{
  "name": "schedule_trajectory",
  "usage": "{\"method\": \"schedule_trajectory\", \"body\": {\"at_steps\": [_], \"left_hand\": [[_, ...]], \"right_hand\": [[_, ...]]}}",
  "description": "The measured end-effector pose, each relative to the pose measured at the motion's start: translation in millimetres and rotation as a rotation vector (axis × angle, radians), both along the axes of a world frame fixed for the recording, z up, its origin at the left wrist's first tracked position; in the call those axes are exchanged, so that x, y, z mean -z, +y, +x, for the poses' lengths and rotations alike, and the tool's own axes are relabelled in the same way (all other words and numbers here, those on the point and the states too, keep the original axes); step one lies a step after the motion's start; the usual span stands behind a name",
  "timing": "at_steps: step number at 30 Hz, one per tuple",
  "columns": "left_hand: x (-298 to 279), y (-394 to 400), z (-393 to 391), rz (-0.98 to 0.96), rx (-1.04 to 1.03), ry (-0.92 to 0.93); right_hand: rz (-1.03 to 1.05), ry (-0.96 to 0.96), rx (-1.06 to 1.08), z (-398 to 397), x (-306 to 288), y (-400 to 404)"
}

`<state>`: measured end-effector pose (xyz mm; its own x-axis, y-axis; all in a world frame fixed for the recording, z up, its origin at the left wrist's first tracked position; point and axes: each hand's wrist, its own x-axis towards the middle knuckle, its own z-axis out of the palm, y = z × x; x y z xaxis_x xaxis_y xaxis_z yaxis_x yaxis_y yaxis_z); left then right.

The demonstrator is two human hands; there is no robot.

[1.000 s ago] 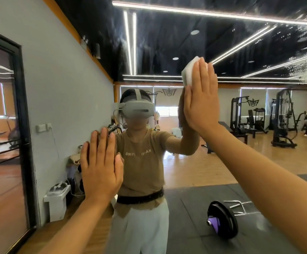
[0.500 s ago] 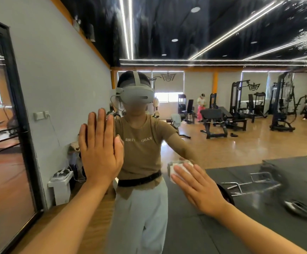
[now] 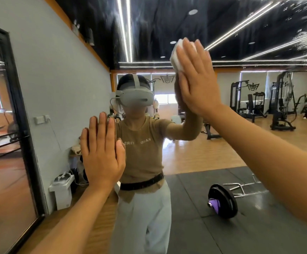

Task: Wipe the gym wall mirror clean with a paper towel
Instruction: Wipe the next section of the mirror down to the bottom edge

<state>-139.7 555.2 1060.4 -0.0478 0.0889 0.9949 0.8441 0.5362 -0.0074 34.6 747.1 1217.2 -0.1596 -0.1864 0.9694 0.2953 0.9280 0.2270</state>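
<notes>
The wall mirror (image 3: 222, 147) fills the view and reflects the gym and the person wearing the camera. My right hand (image 3: 197, 77) is raised high at the upper right of centre, its fingers straight, and presses a folded white paper towel (image 3: 176, 55) flat against the glass. Only the towel's top and left edge show past the fingers. My left hand (image 3: 102, 153) lies flat on the mirror lower down at the left, fingers straight and together, holding nothing. White smears and droplets (image 3: 306, 37) cover the glass at the upper right.
A black-framed glass panel (image 3: 17, 107) borders the mirror on the left. The reflection shows a barbell with a black plate (image 3: 222, 200) on dark mats, weight machines (image 3: 281, 103) at the back and a small white box (image 3: 62, 191) by the grey wall.
My right hand swept the paper towel down the glass to waist height, then back up high. My left hand has stayed flat on the mirror.
</notes>
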Motion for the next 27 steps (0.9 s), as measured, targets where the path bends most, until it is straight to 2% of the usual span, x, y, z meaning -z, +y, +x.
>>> {"method": "schedule_trajectory", "body": {"at_steps": [2, 4, 9, 11, 14, 17, 20, 27], "left_hand": [[-1.0, -0.4, 0.3, -0.003, 0.0, 0.0], [-0.8, -0.8, 0.7, -0.005, 0.003, -0.002], [-1.5, -0.5, 1.6, -0.003, -0.011, -0.002], [-1.8, -0.9, 1.9, -0.007, -0.016, -0.009], [-1.9, -0.7, 2.5, -0.013, -0.025, -0.015], [-2.5, -0.1, 3.4, -0.017, -0.029, -0.026], [-1.1, -0.7, 2.6, -0.018, -0.022, -0.024], [-0.2, 0.6, 1.8, -0.024, -0.019, -0.022]], "right_hand": [[-0.047, 0.08, -0.028, -9.2, 4.9, -7.4], [-0.025, 0.055, -0.069, -13.7, 40.2, -13.7], [0.174, -0.327, -0.085, -8.2, 186.1, -18.8], [0.309, -0.478, -0.018, 2.0, 239.5, -14.5], [0.415, -0.586, 0.083, 13.4, 280.3, -6.6], [0.458, -0.597, 0.095, 16.4, 273.5, -0.9], [0.44, -0.525, 0.095, 12.6, 246.1, 1.3], [0.092, -0.129, 0.076, -2.3, 90.6, -7.6]]}}
